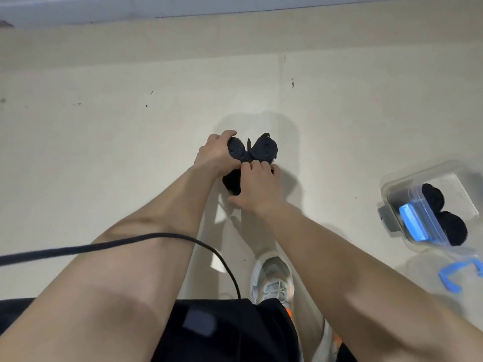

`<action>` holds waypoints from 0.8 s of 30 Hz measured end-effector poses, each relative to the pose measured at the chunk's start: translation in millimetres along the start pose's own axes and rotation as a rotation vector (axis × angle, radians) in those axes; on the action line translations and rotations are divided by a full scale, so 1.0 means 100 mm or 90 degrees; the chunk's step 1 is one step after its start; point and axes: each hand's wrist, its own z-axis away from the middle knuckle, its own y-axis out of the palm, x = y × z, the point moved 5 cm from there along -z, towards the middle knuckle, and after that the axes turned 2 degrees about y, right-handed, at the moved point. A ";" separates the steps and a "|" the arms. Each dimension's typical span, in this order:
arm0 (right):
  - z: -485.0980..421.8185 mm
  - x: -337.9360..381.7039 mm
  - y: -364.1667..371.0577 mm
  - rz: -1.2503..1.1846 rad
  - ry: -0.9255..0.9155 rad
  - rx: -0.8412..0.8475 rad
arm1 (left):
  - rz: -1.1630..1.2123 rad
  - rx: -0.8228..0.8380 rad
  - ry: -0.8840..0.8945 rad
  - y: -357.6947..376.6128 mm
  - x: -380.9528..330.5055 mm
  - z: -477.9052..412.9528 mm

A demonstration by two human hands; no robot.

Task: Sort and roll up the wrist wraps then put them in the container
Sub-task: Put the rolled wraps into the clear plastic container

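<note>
We see the bare floor (104, 126) open on every side of our hands, up to a pale ledge (78, 9) at the far edge. Our left hand (214, 155) curls round one dark rolled wrap (236, 150). Our right hand (257, 189) pinches the dark bundle just below a second roll (264, 148) touching the first. Well apart to the right sits the clear container (418, 176), holding two more dark rolls (432, 195) under a blue-trimmed piece (418, 220). A blue clip (460, 276), our shoe (273, 278) and a black cable (104, 245) lie nearer us.

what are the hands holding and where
Dark rolled wraps: left hand grips the left roll by its side; right hand pinches the wraps' near edge.
</note>
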 end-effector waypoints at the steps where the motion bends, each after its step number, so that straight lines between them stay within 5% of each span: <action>1: 0.00 0.00 0.04 0.002 -0.001 -0.019 | 0.004 0.015 0.014 0.04 0.01 -0.04; 10: -0.08 -0.01 0.21 -0.015 0.036 -0.146 | 0.009 0.014 0.046 0.11 0.07 -0.28; 24: 0.02 0.08 0.14 -0.079 -0.018 -0.155 | 0.039 -0.087 -0.069 0.05 0.20 -0.18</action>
